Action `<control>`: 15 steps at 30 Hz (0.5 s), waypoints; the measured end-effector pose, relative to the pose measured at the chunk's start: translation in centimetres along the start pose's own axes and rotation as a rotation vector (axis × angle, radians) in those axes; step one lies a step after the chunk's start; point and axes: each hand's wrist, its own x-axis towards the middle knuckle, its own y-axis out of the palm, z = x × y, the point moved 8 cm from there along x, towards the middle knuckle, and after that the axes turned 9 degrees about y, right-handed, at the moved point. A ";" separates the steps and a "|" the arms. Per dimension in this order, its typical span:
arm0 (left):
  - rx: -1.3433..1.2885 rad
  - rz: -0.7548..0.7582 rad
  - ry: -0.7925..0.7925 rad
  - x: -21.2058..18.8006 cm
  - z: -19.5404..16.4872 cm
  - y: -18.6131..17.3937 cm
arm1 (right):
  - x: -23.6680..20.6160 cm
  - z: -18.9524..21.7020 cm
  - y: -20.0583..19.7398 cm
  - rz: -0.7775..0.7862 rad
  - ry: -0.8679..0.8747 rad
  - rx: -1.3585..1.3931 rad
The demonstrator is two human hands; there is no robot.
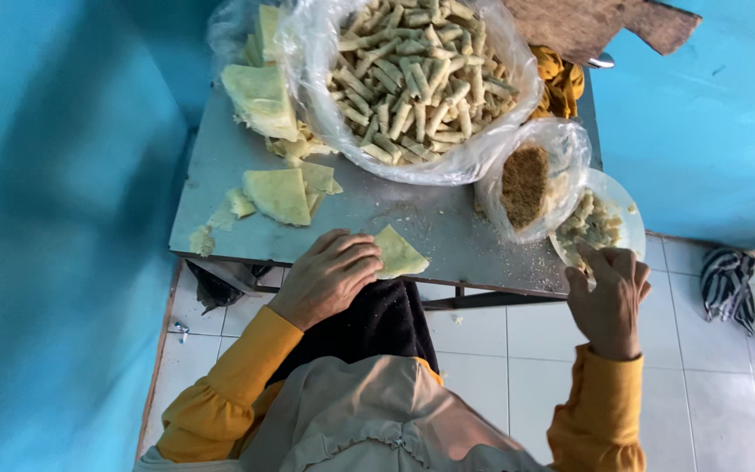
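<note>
A: Report items in relation to the bench (447, 236), left to right.

B: On its left part lie loose pale wrapper pieces (280, 194). A taller stack of wrappers (261, 98) sits toward the far edge.

A: Left hand?

B: The left hand (327, 275) rests palm down at the near edge of the bench. Its fingers (356, 253) are spread slightly and press flat on one wrapper sheet (398, 253). Nothing is clamped. The sheet lies flat, one corner pointing right; its long axis runs along the bench's near edge.

A: Centre?

B: A large clear bag of rolled sticks (412, 79) sits at the far middle of the bench. The sticks point in mixed directions.

A: Right side?

B: A small bag of brown crumbs (526, 183) stands at the right end. A white plate (624, 218) with filling overhangs the right edge. The right hand (609, 301) is at the plate's near rim, fingers drawn together; what they pinch cannot be determined.
</note>
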 end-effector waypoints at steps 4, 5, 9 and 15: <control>-0.006 -0.019 -0.012 0.4 -0.5 -0.1 | 0.3 -1.4 1.8 0.133 -0.010 0.004; -0.016 -0.021 -0.024 0.4 -0.5 -0.1 | 0.3 -1.1 1.7 0.107 -0.029 -0.005; -0.031 -0.035 -0.050 0.3 -0.6 -0.2 | -0.3 0.9 0.0 -0.020 -0.015 -0.048; -0.036 -0.038 -0.048 -0.2 -0.6 -0.2 | -2.2 12.0 -1.5 -0.002 -0.390 0.365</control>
